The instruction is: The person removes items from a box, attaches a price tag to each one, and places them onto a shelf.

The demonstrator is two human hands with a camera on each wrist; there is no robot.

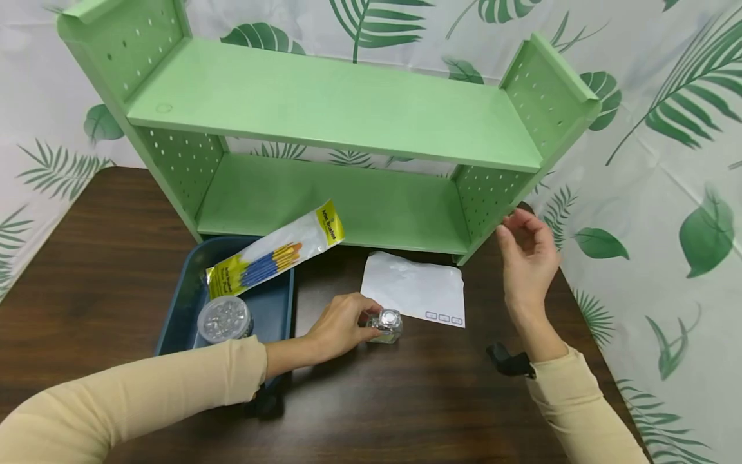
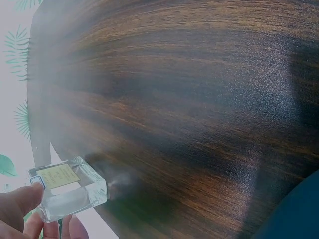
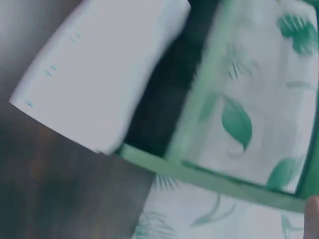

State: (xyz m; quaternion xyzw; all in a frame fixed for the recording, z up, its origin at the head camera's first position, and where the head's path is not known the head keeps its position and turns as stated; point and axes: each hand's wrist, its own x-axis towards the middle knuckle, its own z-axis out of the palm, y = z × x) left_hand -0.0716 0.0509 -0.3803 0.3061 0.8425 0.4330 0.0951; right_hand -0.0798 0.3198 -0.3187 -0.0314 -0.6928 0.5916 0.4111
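Note:
My left hand [image 1: 342, 325] pinches a small square glass bottle [image 1: 388, 332] between thumb and fingers, just above or on the table by the white packet. Its top shows a silver cap; a yellow label [image 2: 59, 174] faces up in the left wrist view. My right hand [image 1: 530, 264] is raised at the right side of the green shelf [image 1: 348, 109], fingers loosely curled near the panel's edge. Whether it touches the panel is unclear. A fingertip [image 3: 312, 219] shows beside the green frame in the right wrist view. Nothing is seen held in that hand.
A white flat packet [image 1: 411, 283] with small printed boxes lies before the shelf. To the left, a blue tray [image 1: 174, 322] holds a clear round tub [image 1: 225, 319] of shiny pieces and a bag of artist brushes [image 1: 275, 251], which leans over its rim. The dark wooden table [image 1: 417, 412] extends forward.

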